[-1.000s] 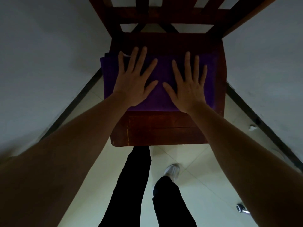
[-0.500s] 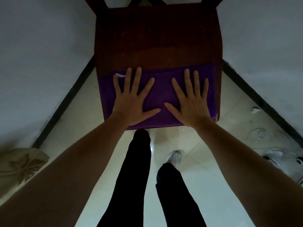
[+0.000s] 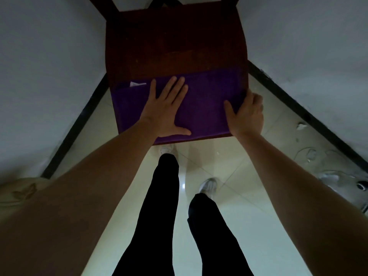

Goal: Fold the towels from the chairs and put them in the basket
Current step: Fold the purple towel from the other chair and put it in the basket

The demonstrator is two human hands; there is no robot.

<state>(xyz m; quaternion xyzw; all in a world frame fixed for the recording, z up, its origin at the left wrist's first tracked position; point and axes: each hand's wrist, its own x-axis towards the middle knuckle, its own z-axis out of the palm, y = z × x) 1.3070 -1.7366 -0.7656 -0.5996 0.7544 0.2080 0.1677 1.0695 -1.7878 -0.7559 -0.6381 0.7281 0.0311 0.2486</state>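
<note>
Head view, dim light. Dark wooden chair (image 3: 175, 42) set in a corner between two pale walls; all places given relative to its seat. Purple towel (image 3: 207, 100), folded into a flat band, across the near part of the seat, reaching the front edge; small white tag (image 3: 137, 84) at the band's far left corner. Left hand (image 3: 166, 111) flat on the towel left of centre, fingers spread, thumb out along the front edge. Right hand (image 3: 246, 114) at the seat's right front corner, thumb on top of the towel, fingers curled over the right edge, probably gripping the fold. Below the front edge: dark trouser legs (image 3: 163, 206), pale shoes (image 3: 208, 185), glossy tiled floor (image 3: 239, 196).
</note>
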